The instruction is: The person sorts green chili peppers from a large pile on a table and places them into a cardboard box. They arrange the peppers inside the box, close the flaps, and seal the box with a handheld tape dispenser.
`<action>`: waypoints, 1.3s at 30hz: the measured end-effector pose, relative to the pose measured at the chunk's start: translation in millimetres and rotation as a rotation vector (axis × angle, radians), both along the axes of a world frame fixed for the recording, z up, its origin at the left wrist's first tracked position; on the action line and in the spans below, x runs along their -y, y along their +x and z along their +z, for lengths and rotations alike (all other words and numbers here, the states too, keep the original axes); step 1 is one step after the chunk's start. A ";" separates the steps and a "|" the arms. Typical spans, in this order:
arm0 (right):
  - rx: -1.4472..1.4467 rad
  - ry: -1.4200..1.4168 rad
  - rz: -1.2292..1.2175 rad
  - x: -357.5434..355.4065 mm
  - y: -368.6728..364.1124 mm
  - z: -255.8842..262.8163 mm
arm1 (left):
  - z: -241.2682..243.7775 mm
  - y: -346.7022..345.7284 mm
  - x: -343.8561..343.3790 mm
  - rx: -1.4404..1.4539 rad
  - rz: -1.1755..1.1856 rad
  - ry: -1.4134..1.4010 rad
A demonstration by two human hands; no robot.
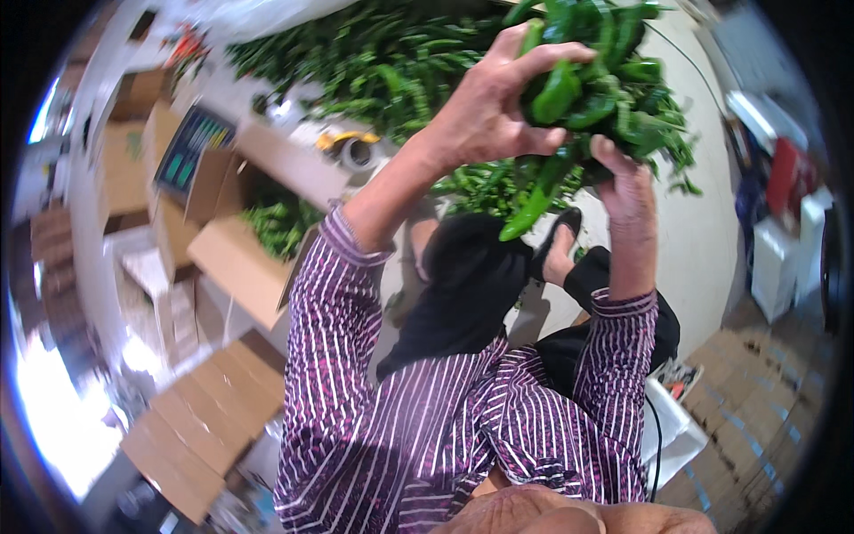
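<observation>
Both hands are raised in front of me around a large bunch of green peppers (pixel 580 110). My left hand (pixel 494 100) grips it from the left, thumb and fingers spread over the peppers. My right hand (pixel 624 180) supports it from below on the right, its fingers partly hidden behind the bunch. One long pepper hangs down between the hands. Past my left arm lies a big heap of green peppers (pixel 400 50). A smaller heap of green peppers (pixel 480 187) lies on the pale floor (pixel 694 247) just beyond my knees.
An open cardboard box (pixel 233 267) at my left holds green peppers. Beyond it lie a yellow tape dispenser (pixel 350 145) and some red peppers (pixel 187 47). More cardboard boxes (pixel 127 160) stand farther left. White foam boxes (pixel 774 267) are at the right; flattened cardboard (pixel 754 400) covers the floor nearby.
</observation>
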State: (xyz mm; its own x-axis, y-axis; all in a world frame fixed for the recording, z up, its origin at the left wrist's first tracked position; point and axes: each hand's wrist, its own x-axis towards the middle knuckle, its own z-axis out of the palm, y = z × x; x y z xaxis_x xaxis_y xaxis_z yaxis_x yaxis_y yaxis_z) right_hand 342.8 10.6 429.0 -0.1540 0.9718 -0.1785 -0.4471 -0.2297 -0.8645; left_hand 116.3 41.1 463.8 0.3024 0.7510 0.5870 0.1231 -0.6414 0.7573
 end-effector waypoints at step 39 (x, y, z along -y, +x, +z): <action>0.443 -0.656 -0.085 86.2 72.3 -225.0 | -167.8 -111.0 234.8 0.303 0.487 -1.179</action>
State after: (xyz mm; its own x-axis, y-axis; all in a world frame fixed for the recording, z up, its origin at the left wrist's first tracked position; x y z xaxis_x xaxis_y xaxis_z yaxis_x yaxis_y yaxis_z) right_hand 415.1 -75.6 204.0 0.1353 0.6524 -0.7457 -0.1323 -0.7339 -0.6662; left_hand 5.3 -193.7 296.0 -0.1712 0.8504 -0.4975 -0.1200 0.4832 0.8673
